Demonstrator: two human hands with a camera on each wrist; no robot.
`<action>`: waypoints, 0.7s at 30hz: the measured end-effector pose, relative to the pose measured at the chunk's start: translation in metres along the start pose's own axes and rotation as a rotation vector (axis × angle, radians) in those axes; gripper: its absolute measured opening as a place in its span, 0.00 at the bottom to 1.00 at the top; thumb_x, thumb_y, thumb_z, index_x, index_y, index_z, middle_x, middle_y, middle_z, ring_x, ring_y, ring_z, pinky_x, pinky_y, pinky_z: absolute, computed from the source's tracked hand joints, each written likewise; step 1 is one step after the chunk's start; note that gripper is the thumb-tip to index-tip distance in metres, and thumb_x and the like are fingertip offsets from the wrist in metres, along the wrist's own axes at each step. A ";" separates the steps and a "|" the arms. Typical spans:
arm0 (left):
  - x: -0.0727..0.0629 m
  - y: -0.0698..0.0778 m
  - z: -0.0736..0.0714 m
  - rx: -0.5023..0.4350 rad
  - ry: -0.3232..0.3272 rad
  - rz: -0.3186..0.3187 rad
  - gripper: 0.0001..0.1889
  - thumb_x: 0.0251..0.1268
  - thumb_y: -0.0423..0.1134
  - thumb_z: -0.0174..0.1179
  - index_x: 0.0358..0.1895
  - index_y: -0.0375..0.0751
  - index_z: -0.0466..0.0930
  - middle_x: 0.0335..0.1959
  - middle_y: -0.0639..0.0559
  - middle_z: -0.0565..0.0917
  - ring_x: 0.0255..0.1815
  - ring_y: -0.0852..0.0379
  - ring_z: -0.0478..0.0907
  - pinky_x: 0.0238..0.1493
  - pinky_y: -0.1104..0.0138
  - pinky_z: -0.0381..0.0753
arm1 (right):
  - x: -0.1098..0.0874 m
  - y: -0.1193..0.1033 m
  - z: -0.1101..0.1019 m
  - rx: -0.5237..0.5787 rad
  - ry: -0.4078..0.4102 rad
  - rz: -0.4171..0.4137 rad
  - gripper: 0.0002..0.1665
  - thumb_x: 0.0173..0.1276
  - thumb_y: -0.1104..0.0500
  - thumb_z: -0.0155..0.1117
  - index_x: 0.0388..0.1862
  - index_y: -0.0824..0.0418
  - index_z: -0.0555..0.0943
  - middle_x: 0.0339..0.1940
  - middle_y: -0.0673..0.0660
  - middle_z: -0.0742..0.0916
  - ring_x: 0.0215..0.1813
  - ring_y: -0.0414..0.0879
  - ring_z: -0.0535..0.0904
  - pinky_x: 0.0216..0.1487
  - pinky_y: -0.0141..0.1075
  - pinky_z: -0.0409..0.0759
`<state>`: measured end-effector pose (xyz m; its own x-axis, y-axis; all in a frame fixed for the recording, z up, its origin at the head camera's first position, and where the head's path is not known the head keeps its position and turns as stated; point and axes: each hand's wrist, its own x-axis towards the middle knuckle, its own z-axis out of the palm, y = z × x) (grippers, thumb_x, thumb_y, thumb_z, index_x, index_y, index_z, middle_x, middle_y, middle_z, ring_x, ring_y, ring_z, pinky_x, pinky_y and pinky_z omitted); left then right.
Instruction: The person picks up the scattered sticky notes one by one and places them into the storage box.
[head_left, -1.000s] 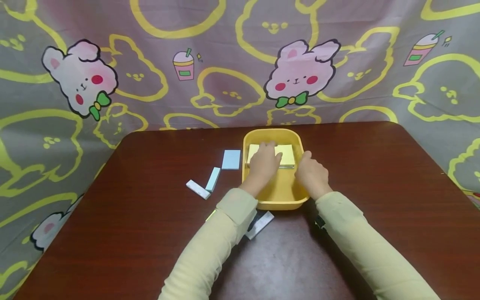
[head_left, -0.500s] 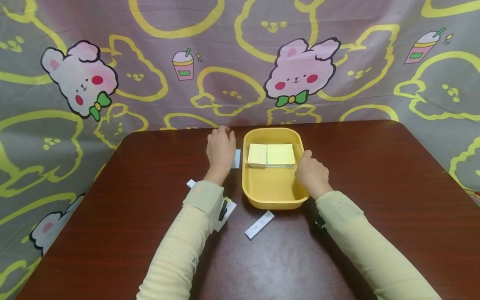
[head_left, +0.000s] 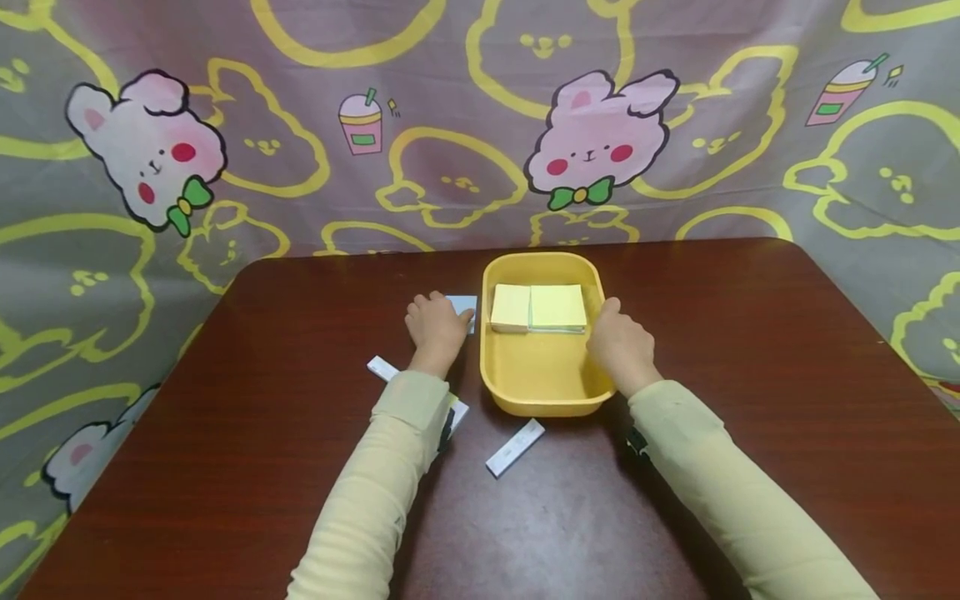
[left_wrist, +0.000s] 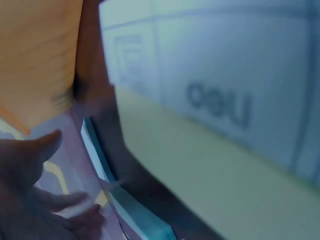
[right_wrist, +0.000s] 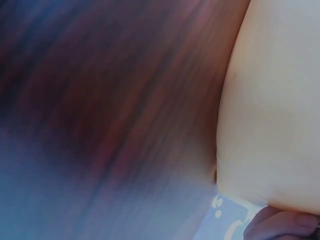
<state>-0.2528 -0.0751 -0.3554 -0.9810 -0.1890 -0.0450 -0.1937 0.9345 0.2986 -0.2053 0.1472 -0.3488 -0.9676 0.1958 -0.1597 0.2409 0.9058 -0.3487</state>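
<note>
My left hand [head_left: 435, 332] is at a light-blue sticky note pad [head_left: 462, 305] left of the yellow plastic tray [head_left: 547, 410], covering part of the pad. In the left wrist view its thumb and fingers are spread apart, with blue pads [left_wrist: 137, 216] just past the fingertips. My right hand [head_left: 622, 343] grips the tray's right rim, its fingers curled over the wall. Inside the tray, two pale-yellow sticky note stacks [head_left: 557, 305] lie side by side at the far end.
A narrow white-backed pad [head_left: 514, 448] lies in front of the tray. Another narrow pad [head_left: 382, 367] shows beyond the left sleeve, and a pad with a pale edge [head_left: 459, 410] is partly hidden by the left wrist. A patterned cloth [head_left: 442, 100] hangs behind the brown table [head_left: 735, 333].
My left hand has left the tray's inside, moved left, and come down at the blue pad. My right hand stays on the tray's rim.
</note>
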 end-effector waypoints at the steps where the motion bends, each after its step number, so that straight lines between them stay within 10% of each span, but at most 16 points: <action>1: -0.001 0.001 0.001 0.030 -0.023 -0.015 0.37 0.63 0.61 0.56 0.60 0.29 0.69 0.58 0.33 0.73 0.61 0.39 0.69 0.62 0.53 0.68 | 0.000 0.000 0.000 0.000 0.002 -0.002 0.16 0.66 0.63 0.47 0.50 0.70 0.61 0.37 0.72 0.82 0.40 0.65 0.81 0.37 0.52 0.76; 21: -0.001 0.008 0.004 0.131 -0.130 -0.055 0.30 0.64 0.55 0.57 0.58 0.32 0.75 0.59 0.32 0.72 0.60 0.39 0.69 0.62 0.53 0.67 | 0.001 0.000 -0.001 -0.005 0.002 -0.004 0.17 0.66 0.63 0.47 0.50 0.70 0.61 0.37 0.72 0.82 0.39 0.65 0.81 0.37 0.52 0.76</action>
<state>-0.2536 -0.0662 -0.3572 -0.9608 -0.2077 -0.1834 -0.2386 0.9568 0.1663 -0.2066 0.1478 -0.3477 -0.9686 0.1929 -0.1566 0.2366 0.9084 -0.3447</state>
